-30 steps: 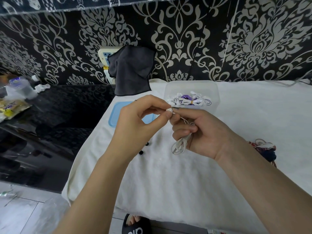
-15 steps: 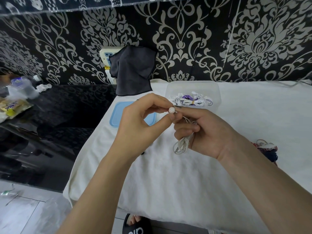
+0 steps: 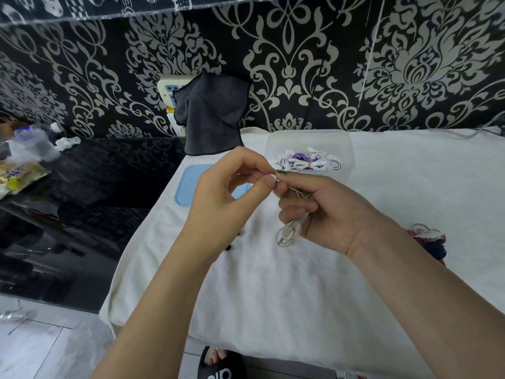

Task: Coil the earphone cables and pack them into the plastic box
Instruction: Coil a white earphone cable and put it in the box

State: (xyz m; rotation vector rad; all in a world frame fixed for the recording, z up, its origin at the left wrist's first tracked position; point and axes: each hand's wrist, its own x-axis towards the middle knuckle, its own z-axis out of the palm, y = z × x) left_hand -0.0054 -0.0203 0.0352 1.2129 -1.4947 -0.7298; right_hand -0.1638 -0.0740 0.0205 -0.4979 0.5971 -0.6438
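Observation:
My right hand grips a coiled white earphone cable, whose loops and plug hang below the curled fingers. My left hand pinches the cable's free end, the earbud end, between thumb and forefinger right beside my right forefinger. Both hands hover above the white cloth, just in front of the clear plastic box. Inside the box lies a bundle of white and purple earphones tied with a yellow band.
The box's blue lid lies on the white cloth left of my hands. Small black earbud tips sit under my left wrist. More tangled earphones lie at the right. A dark cloth hangs on the wall; a black glossy table stands left.
My left fingers have turned the earbud end, so its round face seen half a second ago is now hidden in the pinch. The coil in my right hand stays put.

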